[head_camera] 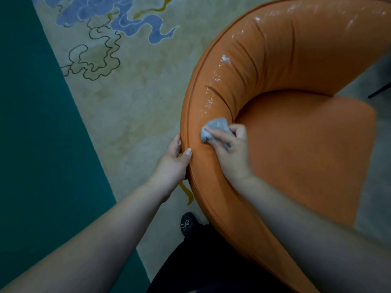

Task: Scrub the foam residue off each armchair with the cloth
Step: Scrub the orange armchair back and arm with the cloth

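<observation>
your right hand gripped the balled grey cloth, pressing it onto the orange armchair backrest rim, just below the white foam residue. your left hand clasped the rim's outer edge, thumb on top, probably to steady the chair against scrubbing.

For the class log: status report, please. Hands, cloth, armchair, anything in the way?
Right hand pressing grey cloth on armchair rim. Left hand gripping outer edge. Foam residue ahead. Nothing in the way.
</observation>
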